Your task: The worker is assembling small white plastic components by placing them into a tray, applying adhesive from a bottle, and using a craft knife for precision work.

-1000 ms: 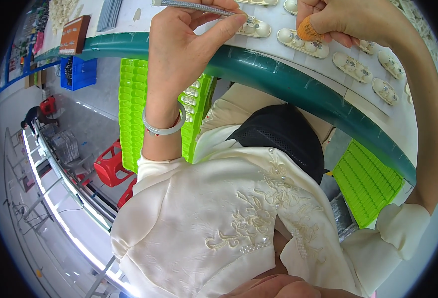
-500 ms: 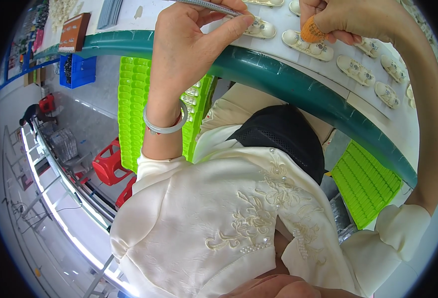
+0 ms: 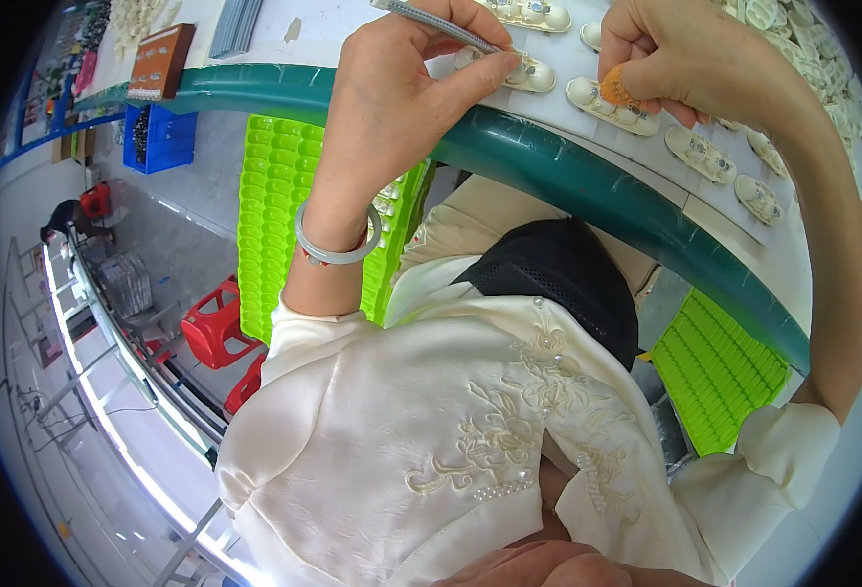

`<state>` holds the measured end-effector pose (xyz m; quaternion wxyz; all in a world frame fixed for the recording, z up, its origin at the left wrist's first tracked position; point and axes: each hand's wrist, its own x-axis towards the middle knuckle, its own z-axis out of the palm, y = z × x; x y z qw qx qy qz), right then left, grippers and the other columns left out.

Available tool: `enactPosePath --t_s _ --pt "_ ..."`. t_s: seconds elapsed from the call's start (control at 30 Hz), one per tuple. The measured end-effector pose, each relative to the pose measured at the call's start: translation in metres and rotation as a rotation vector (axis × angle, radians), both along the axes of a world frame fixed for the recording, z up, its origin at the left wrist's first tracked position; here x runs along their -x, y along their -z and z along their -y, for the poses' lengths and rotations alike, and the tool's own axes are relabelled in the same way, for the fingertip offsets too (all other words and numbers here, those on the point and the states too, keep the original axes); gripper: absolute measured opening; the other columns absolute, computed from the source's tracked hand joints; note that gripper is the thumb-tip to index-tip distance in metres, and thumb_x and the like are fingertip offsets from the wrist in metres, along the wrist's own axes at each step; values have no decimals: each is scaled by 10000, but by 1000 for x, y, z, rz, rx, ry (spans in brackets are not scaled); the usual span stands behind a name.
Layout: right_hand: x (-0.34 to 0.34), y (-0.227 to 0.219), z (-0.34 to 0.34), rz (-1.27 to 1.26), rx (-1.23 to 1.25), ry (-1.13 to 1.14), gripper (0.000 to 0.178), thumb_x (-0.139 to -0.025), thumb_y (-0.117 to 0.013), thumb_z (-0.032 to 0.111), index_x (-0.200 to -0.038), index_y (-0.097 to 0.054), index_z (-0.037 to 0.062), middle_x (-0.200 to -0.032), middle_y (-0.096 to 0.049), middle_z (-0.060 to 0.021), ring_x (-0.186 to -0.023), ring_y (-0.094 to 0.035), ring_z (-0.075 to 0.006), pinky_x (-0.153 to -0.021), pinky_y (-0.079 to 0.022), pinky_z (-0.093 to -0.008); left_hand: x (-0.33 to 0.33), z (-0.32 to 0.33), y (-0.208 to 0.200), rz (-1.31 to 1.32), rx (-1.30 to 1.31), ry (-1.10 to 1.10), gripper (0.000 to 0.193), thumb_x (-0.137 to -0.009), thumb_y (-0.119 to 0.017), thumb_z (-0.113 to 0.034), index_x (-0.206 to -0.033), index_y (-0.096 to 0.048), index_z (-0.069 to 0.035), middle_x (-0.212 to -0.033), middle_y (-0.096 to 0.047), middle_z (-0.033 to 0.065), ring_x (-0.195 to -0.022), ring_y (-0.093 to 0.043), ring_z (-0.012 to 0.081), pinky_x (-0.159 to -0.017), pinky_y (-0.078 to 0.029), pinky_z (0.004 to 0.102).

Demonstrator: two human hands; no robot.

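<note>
My left hand (image 3: 387,103) is closed on a slim grey ribbed pen-like tool (image 3: 441,23). Its tip is beside a cream oval piece (image 3: 531,74), which carries white domes and small stones. Between the thumb and fingers of my right hand (image 3: 685,64) is an orange pad (image 3: 613,84), dotted with small stones in the earlier frame and partly hidden by the fingers. That hand is just above another cream oval piece (image 3: 597,101). Several similar pieces, such as the ornament (image 3: 702,155), lie in rows on the pale worktop (image 3: 636,161).
A dark green padded edge (image 3: 539,161) curves along the worktop. White parts (image 3: 793,49) are heaped at the far right, near a brown card (image 3: 161,61) and grey strips (image 3: 230,27) at far left. Green trays (image 3: 274,215) stand below, with a blue crate (image 3: 162,137) and red stool (image 3: 216,323).
My left hand and its tool have shifted slightly right and down. My right hand has moved a little with the orange pad, now more covered by its fingers. The worktop view has shifted slightly.
</note>
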<state>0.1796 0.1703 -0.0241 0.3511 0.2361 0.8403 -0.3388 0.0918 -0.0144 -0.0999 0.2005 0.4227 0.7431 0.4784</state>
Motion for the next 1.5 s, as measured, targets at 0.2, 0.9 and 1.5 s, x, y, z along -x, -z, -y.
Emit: enactPosePath --t_s 0.2,0.9,1.5 --pt "-7 3 0 -55 11 33 167 -831 -634 120 -842 -662 -45 -626 -625 -62 -491 -551 -102 -455 -418 -233 -4 -5 -3 -101 27 9 127 -775 -701 -23 -870 -627 17 -844 -658 56 -838 -648 130 -773 -530 243" --pt "6 33 6 -350 403 150 147 -861 -563 51 -897 -647 -63 -552 -580 -70 -453 -555 -120 -436 -456 -247 -8 -10 -5 -241 53 0 89 -742 -659 8 -798 -594 34 -779 -635 20 -772 -638 97 -825 -546 291" --pt "21 23 32 -288 -51 25 134 -784 -633 98 -759 -631 -33 -573 -587 -75 -472 -548 -118 -440 -442 -249 8 12 -7 121 -12 -57 149 -791 -700 -8 -914 -626 33 -857 -670 87 -804 -644 110 -718 -524 208"
